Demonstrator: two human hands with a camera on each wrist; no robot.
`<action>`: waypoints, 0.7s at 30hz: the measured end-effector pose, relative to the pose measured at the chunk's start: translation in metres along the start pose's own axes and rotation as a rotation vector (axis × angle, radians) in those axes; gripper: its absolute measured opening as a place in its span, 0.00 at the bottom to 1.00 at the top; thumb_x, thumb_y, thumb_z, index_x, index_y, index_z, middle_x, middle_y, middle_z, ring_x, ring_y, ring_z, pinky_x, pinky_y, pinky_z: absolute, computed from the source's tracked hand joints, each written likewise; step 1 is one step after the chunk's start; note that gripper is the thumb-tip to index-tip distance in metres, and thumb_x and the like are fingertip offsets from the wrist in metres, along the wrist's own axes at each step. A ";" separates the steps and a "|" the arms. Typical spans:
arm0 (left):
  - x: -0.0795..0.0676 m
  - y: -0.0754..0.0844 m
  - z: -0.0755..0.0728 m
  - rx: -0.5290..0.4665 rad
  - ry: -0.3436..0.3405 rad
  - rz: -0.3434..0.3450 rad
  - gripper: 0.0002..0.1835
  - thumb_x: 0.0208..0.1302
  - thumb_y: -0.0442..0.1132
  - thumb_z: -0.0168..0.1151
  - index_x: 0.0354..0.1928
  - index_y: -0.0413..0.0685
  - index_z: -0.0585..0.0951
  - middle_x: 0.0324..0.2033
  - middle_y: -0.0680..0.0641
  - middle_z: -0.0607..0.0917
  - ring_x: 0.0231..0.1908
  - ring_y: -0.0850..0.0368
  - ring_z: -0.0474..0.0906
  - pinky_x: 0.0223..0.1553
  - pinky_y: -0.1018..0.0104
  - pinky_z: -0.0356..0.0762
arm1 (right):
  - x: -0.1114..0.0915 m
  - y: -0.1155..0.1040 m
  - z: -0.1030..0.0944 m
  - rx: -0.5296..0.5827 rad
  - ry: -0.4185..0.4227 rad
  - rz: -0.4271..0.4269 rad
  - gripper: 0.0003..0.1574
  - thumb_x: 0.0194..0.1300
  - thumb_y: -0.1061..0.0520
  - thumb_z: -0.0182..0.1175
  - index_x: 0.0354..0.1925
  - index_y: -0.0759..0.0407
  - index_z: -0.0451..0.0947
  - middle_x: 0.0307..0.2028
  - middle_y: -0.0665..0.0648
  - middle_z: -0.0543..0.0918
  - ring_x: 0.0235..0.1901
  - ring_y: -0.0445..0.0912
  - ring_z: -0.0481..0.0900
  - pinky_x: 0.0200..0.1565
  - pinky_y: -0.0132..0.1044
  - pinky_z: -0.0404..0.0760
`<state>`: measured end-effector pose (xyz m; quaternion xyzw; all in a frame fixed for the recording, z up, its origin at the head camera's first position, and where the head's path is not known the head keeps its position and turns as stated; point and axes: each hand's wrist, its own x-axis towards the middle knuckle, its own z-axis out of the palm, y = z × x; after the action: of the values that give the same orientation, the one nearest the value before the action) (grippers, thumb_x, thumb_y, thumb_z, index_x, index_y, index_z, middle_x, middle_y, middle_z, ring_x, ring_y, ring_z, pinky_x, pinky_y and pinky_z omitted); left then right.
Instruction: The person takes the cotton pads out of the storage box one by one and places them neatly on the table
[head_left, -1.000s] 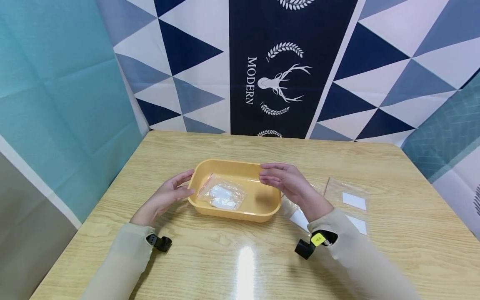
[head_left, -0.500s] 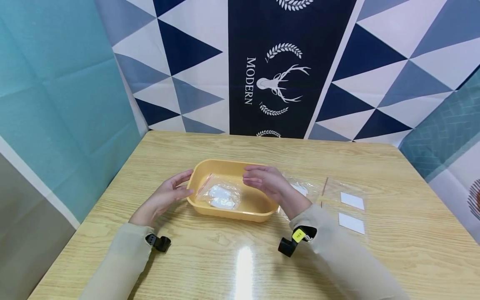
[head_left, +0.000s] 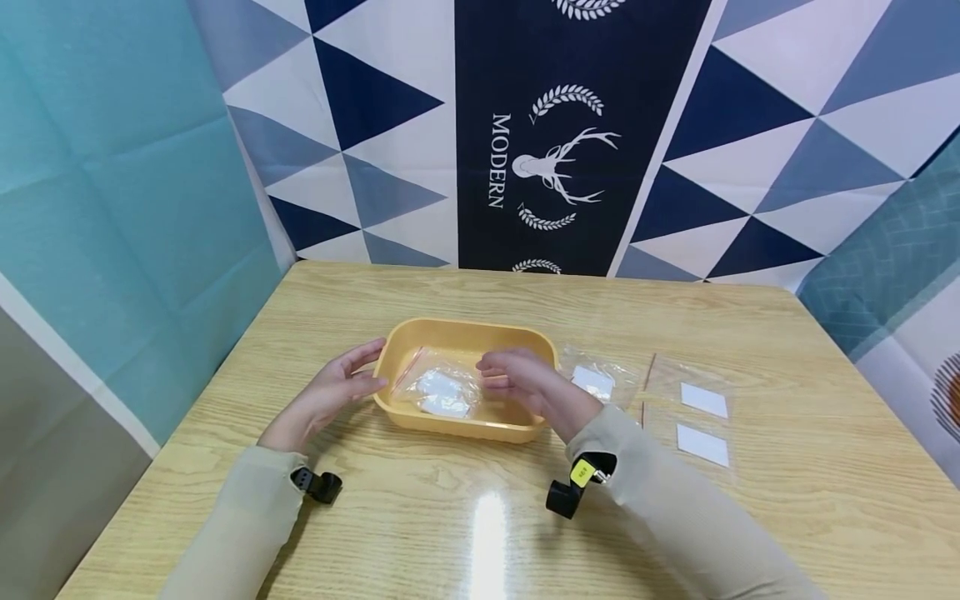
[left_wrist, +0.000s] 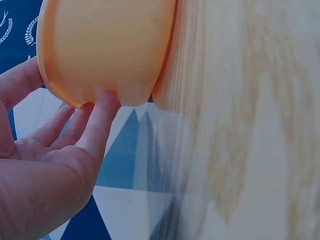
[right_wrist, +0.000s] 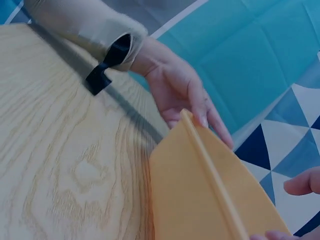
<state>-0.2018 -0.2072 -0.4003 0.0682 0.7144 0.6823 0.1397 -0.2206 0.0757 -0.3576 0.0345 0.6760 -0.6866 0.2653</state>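
A yellow plastic basket [head_left: 465, 428] stands on the table. My left hand [head_left: 333, 392] holds its left end; in the left wrist view the thumb reaches behind the rim and fingertips [left_wrist: 107, 97] press the outer wall. Inside, at the left, lies a clear zip bag [head_left: 442, 392] with white contents and a red seal. My right hand [head_left: 528, 383], blurred, is over the right part of the basket with its fingers loosely bent, and nothing shows in them. The right wrist view shows only some of its fingers [right_wrist: 305, 181] at the frame's edge.
Right of the basket, several clear zip bags lie flat: one beside the basket's end [head_left: 592, 382], one farther back [head_left: 703, 400] and one nearer me [head_left: 702, 446], each with a white card. Printed cloth [head_left: 547, 167] hangs behind the wooden table [head_left: 405, 517].
My right hand has moved left and slightly down, from the basket's right rim to over its inside. More of the bags at the right shows. The left hand keeps its place.
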 end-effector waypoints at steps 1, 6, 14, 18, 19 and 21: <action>0.000 0.000 0.000 -0.002 0.001 0.000 0.38 0.61 0.30 0.59 0.71 0.40 0.52 0.67 0.37 0.56 0.62 0.39 0.60 0.52 0.63 0.72 | 0.000 0.000 0.000 -0.010 0.005 0.020 0.17 0.61 0.63 0.52 0.49 0.70 0.66 0.40 0.65 0.71 0.35 0.52 0.74 0.46 0.40 0.76; -0.001 0.001 -0.001 -0.005 0.002 0.004 0.38 0.61 0.29 0.58 0.71 0.40 0.52 0.67 0.37 0.57 0.61 0.38 0.60 0.53 0.62 0.71 | 0.003 0.002 -0.001 -0.045 0.087 0.095 0.12 0.56 0.61 0.56 0.39 0.60 0.66 0.33 0.56 0.63 0.20 0.41 0.61 0.28 0.34 0.69; -0.001 0.001 -0.001 -0.009 -0.004 0.002 0.38 0.61 0.28 0.57 0.71 0.40 0.52 0.67 0.37 0.56 0.62 0.39 0.59 0.54 0.59 0.70 | 0.008 0.007 0.008 -0.008 0.096 0.140 0.15 0.55 0.62 0.56 0.43 0.61 0.68 0.28 0.53 0.68 0.22 0.40 0.65 0.32 0.35 0.74; -0.001 0.000 -0.001 -0.011 -0.007 0.005 0.38 0.61 0.29 0.57 0.71 0.41 0.52 0.67 0.37 0.56 0.62 0.39 0.59 0.54 0.60 0.70 | 0.010 0.011 0.015 0.026 0.056 0.135 0.14 0.55 0.63 0.54 0.42 0.62 0.68 0.30 0.55 0.69 0.25 0.43 0.70 0.32 0.34 0.76; 0.000 -0.001 -0.001 -0.009 -0.007 0.005 0.38 0.61 0.29 0.57 0.71 0.41 0.52 0.67 0.37 0.56 0.62 0.39 0.59 0.54 0.60 0.70 | 0.010 0.012 0.016 0.030 0.044 0.132 0.13 0.55 0.63 0.54 0.41 0.63 0.68 0.29 0.55 0.69 0.24 0.43 0.70 0.31 0.33 0.76; 0.000 -0.001 -0.001 -0.003 -0.003 0.002 0.38 0.61 0.29 0.57 0.71 0.42 0.53 0.67 0.38 0.57 0.62 0.40 0.59 0.54 0.61 0.71 | 0.010 0.013 0.019 0.028 0.033 0.130 0.10 0.54 0.64 0.54 0.38 0.61 0.68 0.25 0.55 0.70 0.22 0.42 0.70 0.27 0.32 0.76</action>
<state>-0.2020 -0.2082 -0.4014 0.0699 0.7130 0.6834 0.1403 -0.2181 0.0556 -0.3723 0.0935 0.6671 -0.6766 0.2974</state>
